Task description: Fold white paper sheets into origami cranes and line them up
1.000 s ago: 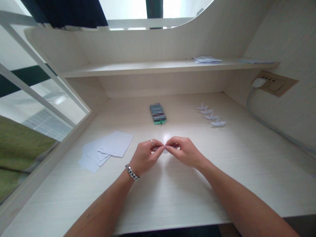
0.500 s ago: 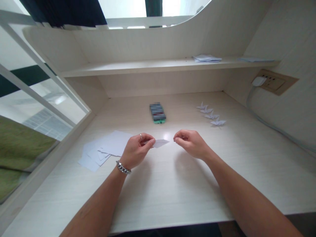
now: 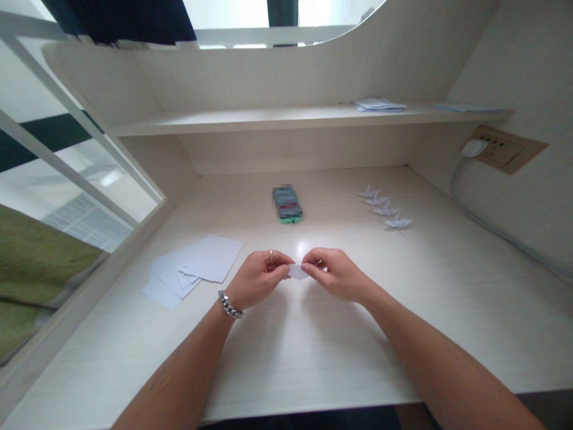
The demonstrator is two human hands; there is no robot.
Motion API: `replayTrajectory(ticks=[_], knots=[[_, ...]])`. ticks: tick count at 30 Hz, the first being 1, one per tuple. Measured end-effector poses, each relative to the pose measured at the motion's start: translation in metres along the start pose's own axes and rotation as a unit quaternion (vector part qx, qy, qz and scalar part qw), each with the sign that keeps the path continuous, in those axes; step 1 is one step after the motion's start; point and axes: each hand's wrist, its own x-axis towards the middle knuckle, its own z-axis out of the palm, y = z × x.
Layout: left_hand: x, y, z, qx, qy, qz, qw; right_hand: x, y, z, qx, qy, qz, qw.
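Over the pale desk (image 3: pixel 353 358), I watch from afar as the right hand (image 3: pixel 338 275), apart half a second ago, rejoins the left hand (image 3: pixel 257 279) at mid-frame. Each grip is pinched closed on the folded paper (image 3: pixel 296 272) between them, restoring, I judge, two-handed control.

Left hand (image 3: pixel 257 276): one narrow metallic ring (image 3: pixel 271 255) worn on a finger, surface detail too small to make out. Left wrist (image 3: pixel 236 297): one silver-coloured bracelet (image 3: pixel 229 305) of thick, shiny chain links. Right hand (image 3: pixel 336 275), right wrist (image 3: pixel 364 291) and both visible forearms (image 3: pixel 179 367): bare.
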Motion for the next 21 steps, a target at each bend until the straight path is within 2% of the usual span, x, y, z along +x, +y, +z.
replayTrajectory(ticks=[7,10,14,17,21], knots=[[0.001,0.001,0.006,0.019,0.025,0.030,0.999,0.001,-0.004,-0.001,-0.003,0.004,-0.012,1.000],[0.001,0.000,0.003,-0.050,0.021,0.007,0.999,0.001,-0.003,0.000,0.017,0.006,0.003,1.000],[0.003,-0.001,0.004,-0.161,0.047,-0.019,0.986,0.004,0.000,0.001,0.082,0.035,0.032,0.996],[0.003,-0.001,0.008,-0.148,0.052,-0.015,0.988,0.006,0.001,0.003,0.121,0.046,0.049,0.990],[0.002,0.000,0.012,-0.099,0.051,0.001,0.994,0.005,0.002,0.005,0.128,0.017,0.047,0.990]])
